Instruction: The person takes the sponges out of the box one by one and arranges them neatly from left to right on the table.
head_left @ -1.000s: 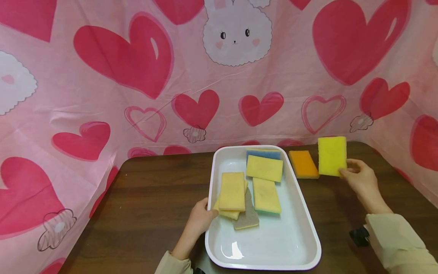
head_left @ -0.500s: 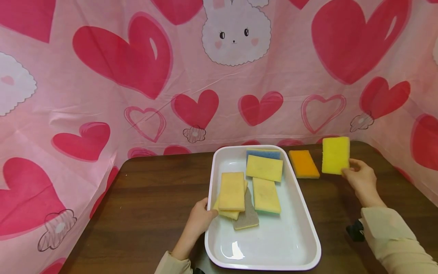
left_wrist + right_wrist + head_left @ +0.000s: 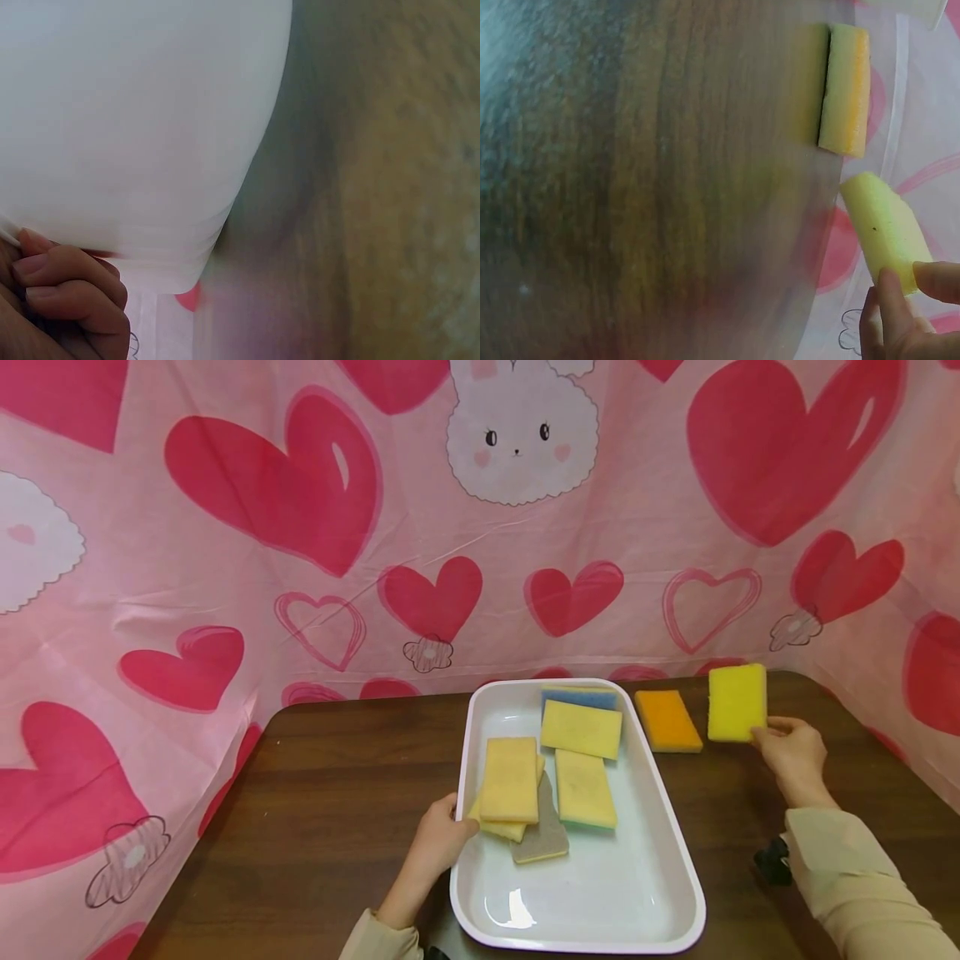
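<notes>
A bright yellow sponge (image 3: 735,702) is pinched at its lower right corner between the thumb and fingers of my right hand (image 3: 793,756). In the right wrist view the same yellow sponge (image 3: 885,229) is held above the tabletop. An orange sponge (image 3: 667,720) lies on the table just left of it. My left hand (image 3: 441,835) grips the left rim of a white tray (image 3: 678,860); in the left wrist view the fingers (image 3: 75,289) curl at the edge. Several sponges lie inside the tray, among them a yellow one (image 3: 510,779) on top of a grey one (image 3: 547,835).
Toward the tray's far end, a yellow sponge (image 3: 581,728) overlaps a blue-sided sponge (image 3: 585,697). Another yellow sponge (image 3: 585,789) with a green underside lies nearer. The dark wooden table (image 3: 322,802) ends at a pink heart-patterned cloth (image 3: 465,535) behind it.
My right hand has moved slightly to the right with the yellow sponge, away from the orange one. The left hand and the tray have stayed in place.
</notes>
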